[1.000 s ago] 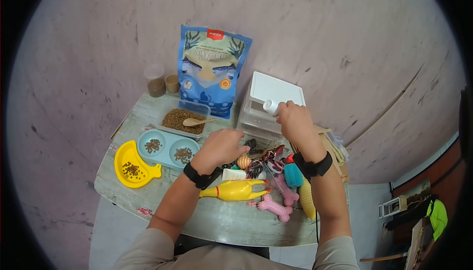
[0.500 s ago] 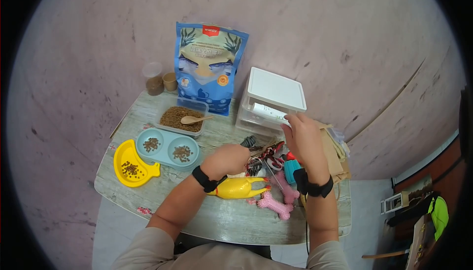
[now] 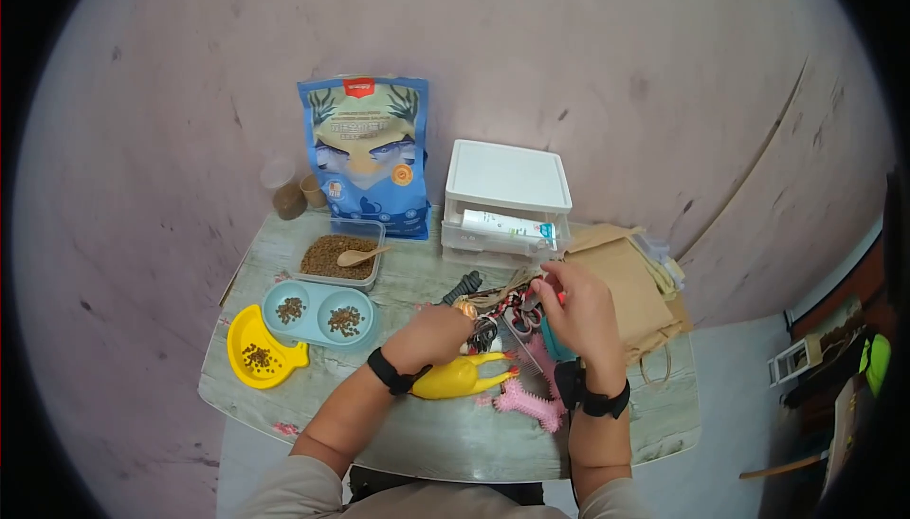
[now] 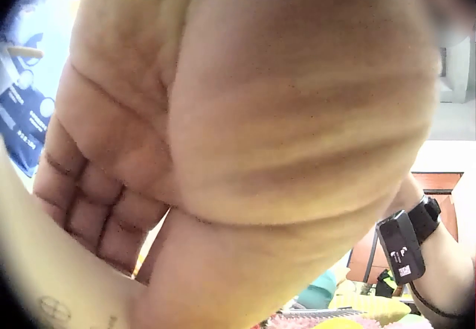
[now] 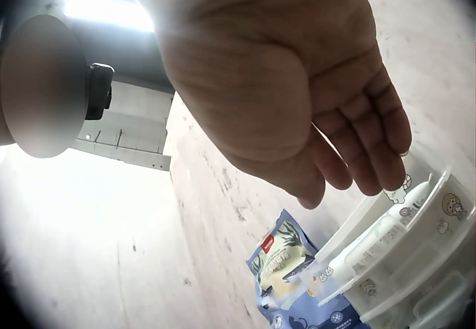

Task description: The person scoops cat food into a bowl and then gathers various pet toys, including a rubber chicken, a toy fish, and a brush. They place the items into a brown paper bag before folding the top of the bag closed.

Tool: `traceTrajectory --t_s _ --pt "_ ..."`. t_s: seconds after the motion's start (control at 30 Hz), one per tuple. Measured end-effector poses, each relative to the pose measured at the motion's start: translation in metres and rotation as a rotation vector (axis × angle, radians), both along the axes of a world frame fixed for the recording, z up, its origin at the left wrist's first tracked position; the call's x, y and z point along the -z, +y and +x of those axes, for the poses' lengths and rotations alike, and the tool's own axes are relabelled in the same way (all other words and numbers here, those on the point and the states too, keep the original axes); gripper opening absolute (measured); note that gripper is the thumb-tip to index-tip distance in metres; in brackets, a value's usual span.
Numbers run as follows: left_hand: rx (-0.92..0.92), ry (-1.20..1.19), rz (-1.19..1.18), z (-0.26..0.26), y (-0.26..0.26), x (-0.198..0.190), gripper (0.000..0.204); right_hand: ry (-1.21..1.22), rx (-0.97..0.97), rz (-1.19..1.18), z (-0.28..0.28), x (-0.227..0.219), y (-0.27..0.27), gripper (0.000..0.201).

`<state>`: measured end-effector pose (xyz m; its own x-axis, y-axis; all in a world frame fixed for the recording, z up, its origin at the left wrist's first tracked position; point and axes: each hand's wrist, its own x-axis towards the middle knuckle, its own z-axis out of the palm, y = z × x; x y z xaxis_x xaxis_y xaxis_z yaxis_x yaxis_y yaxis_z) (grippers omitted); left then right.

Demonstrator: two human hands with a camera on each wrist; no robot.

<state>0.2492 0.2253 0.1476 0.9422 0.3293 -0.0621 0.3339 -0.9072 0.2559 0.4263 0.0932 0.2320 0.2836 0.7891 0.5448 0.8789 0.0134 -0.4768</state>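
Note:
My left hand (image 3: 431, 337) is low over the toys, fingers curled round a pale tube (image 4: 56, 280) with printed marks, which shows large in the left wrist view; the head view hides it behind the hand. My right hand (image 3: 583, 315) hangs above the toys in front of the drawer box, its fingers loosely bent and holding nothing. A white printed bottle (image 3: 507, 226) lies in the clear drawer (image 3: 502, 252) under a white lid (image 3: 507, 176). Knotted ropes (image 3: 519, 306) and a grey toy (image 3: 463, 288) lie between the hands.
A yellow rubber chicken (image 3: 455, 379) and pink spiky bones (image 3: 531, 405) lie near the front. Left are a yellow bowl (image 3: 245, 364), a blue double bowl (image 3: 318, 329) and a kibble tub (image 3: 377, 268). Behind stands a blue bag (image 3: 365, 163); brown paper bags (image 3: 616, 282) lie right.
The white bottle has gone from my right hand into the drawer. That hand has let go and come down towards the toys. My left hand has shifted slightly right and lower.

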Motion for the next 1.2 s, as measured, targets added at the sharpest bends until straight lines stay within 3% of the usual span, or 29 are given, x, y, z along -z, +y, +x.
traceTrajectory --t_s 0.1,0.27,0.33,0.43,0.73,0.93,1.17,1.2 --pt "-0.012 0.031 -0.03 -0.007 0.01 -0.003 0.023 -0.015 0.011 0.006 0.005 0.0 0.002 0.019" --pt "-0.049 -0.009 -0.021 -0.027 0.015 -0.041 0.028 -0.046 -0.027 0.046 0.007 0.008 0.009 0.024" --pt "-0.055 -0.133 -0.056 -0.035 0.014 -0.057 0.025 -0.071 -0.042 0.069 0.007 0.013 0.015 0.035" --pt "-0.136 -0.094 -0.121 -0.04 0.012 -0.072 0.025 -0.122 -0.044 0.04 0.006 0.014 0.02 0.047" --pt "-0.005 -0.439 -0.215 -0.043 0.014 -0.085 0.03 -0.14 -0.011 -0.154 0.018 0.02 0.045 0.046" --pt "-0.043 -0.623 -0.252 -0.043 0.014 -0.084 0.032 -0.153 -0.055 -0.066 0.019 0.022 0.038 0.043" --pt "-0.044 -0.633 -0.252 -0.039 0.012 -0.082 0.033 -0.199 0.022 -0.003 -0.007 0.004 0.009 0.048" --pt "-0.014 -0.662 -0.274 -0.037 0.01 -0.082 0.031 -0.023 -0.097 -0.007 -0.012 0.004 0.005 0.048"
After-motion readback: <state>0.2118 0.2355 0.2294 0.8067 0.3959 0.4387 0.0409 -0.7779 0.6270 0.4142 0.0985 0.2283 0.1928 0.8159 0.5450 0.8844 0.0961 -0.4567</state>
